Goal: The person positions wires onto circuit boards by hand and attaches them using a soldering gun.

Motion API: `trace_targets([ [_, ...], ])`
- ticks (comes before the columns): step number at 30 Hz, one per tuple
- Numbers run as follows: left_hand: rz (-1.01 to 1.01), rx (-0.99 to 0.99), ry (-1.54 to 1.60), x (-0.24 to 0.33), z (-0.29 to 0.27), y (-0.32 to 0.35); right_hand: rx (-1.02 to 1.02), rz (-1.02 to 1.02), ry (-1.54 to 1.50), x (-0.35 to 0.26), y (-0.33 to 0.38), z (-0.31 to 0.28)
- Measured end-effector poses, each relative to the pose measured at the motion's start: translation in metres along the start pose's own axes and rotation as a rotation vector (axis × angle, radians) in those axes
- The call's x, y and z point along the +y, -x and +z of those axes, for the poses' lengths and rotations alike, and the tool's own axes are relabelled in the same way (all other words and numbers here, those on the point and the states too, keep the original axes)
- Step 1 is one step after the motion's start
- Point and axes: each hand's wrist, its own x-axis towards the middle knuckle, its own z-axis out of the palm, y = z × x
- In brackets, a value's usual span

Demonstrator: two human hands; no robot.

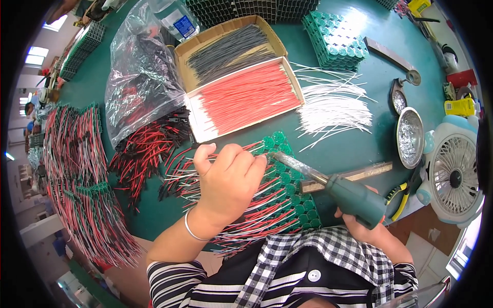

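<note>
My right hand (pixel 362 231) is wrapped around the dark green handle of a soldering iron (pixel 354 199). Its metal shaft slants up and left, bringing the tip close to my left fingertips. With curled, pinched fingers, my left hand (pixel 228 177) rests over a panel of round green circuit boards (pixel 303 205); whatever it grips is hidden. Rows of red and white wires (pixel 262 213) stretch leftward from the boards, passing beneath my left hand and wrist. A wooden strip (pixel 354 178) lies behind the iron's shaft, just right of the panel.
Ahead stands a cardboard box of black wires (pixel 231 51) and a tray of red wires (pixel 246 97), beside loose white wires (pixel 334 113). Wired panels (pixel 82 169), a plastic bag (pixel 146 77) and red-black leads (pixel 141 154) lie left. Rightward are a metal bowl (pixel 410 138), pliers (pixel 399 197) and fan (pixel 454 177).
</note>
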Motion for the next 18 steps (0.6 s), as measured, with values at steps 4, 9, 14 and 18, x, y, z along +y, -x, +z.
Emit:
trace_targets([
  [4, 0.008, 0.001, -0.008, -0.001, 0.0, 0.0, 0.014, -0.041, 0.064, 0.004, 0.005, 0.002],
  [9, 0.002, -0.008, 0.005, -0.001, -0.001, -0.002, 0.028, -0.103, 0.169, 0.007, 0.004, 0.003],
  [14, 0.006, 0.001, 0.011, 0.0, 0.0, -0.003, 0.051, -0.063, 0.106, 0.0, -0.001, 0.001],
  [18, 0.001, 0.009, -0.003, 0.001, -0.001, -0.002, 0.04, 0.04, 0.007, -0.012, -0.003, -0.007],
])
